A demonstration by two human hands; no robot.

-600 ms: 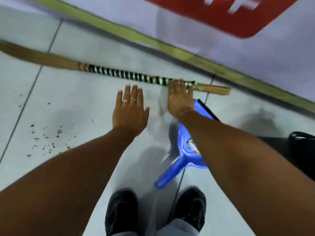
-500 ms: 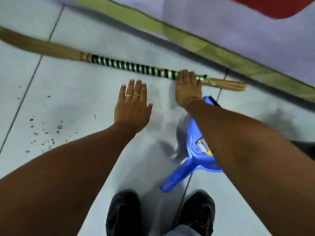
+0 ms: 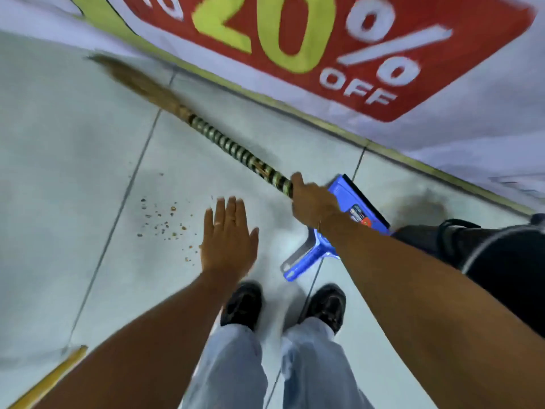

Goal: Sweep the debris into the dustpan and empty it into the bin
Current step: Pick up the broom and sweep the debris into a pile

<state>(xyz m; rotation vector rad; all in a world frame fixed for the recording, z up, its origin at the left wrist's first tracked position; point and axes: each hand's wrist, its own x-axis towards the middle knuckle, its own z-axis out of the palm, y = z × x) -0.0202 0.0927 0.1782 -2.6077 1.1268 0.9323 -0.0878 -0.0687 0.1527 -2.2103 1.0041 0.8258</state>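
Broom (image 3: 224, 140) now lifted off the floor, my right hand (image 3: 312, 202) gripping its handle; left hand (image 3: 230, 240) hovering open, empty, beside debris (image 3: 165, 219).

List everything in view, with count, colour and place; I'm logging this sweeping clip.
broom: one, straw head, black-and-green banded handle; slanting over the floor, handle end in the right hand
debris: scattered brown bits; on the floor left of the left hand
dustpan: one, blue; on the floor under the right arm
bin: one, black; right edge
banner: one, red, reads 20% OFF; top
stick: one, yellow; bottom left corner
shoes: two, black; bottom centre
left hand: open, empty, above the floor
right hand: grip shut on the broom
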